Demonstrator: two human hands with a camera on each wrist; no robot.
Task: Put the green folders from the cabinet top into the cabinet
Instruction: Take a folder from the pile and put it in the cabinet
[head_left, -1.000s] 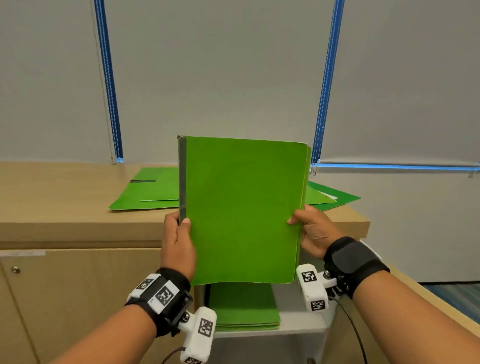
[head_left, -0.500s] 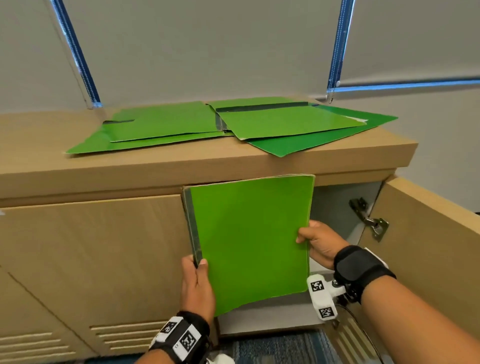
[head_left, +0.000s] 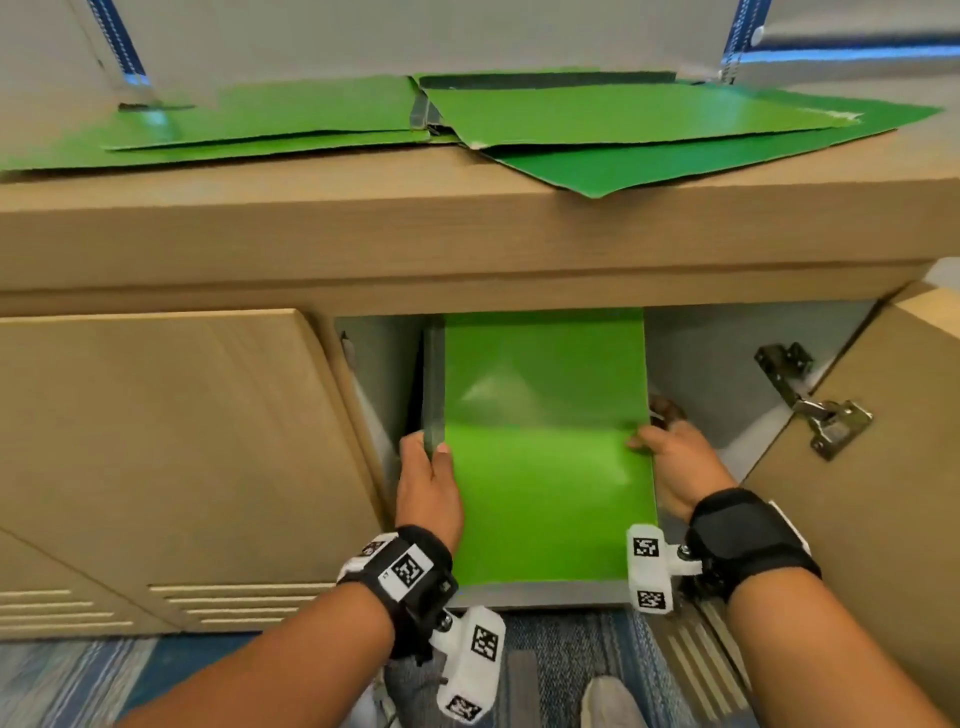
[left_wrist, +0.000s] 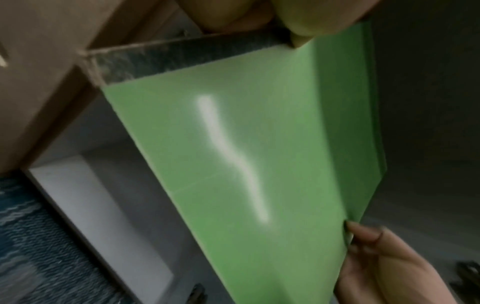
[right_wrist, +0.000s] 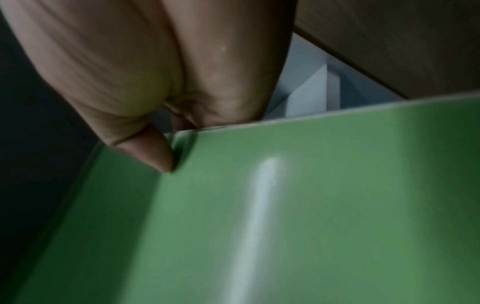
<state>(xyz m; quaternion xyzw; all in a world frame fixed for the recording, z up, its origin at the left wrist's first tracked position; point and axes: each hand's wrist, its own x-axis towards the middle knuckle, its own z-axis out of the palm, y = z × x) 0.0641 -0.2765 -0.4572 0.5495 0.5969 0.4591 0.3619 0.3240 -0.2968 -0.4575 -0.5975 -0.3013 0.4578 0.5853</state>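
A green folder (head_left: 545, 447) with a grey spine lies tilted inside the open cabinet compartment (head_left: 727, 374), its far end under the cabinet top. My left hand (head_left: 426, 473) pinches its spine edge, thumb on the cover. My right hand (head_left: 670, 457) pinches its right edge. The left wrist view shows the folder (left_wrist: 233, 164) with the grey spine under my thumb (left_wrist: 309, 22) and my right hand (left_wrist: 384, 257) on the far edge. The right wrist view shows my thumb (right_wrist: 153, 150) on the folder (right_wrist: 285, 226). Several more green folders (head_left: 597, 119) lie spread on the cabinet top (head_left: 363, 218).
The compartment's door (head_left: 883, 519) stands open to the right, with a metal hinge (head_left: 810, 405) on it. A closed door (head_left: 171, 441) is on the left. Blue patterned carpet (head_left: 62, 686) and my shoe (head_left: 613, 701) show below. Blue blind cords (head_left: 119, 47) hang behind the cabinet top.
Both hands have lowered the folder from in front of the cabinet top down into the open compartment. My head view has dropped with it.
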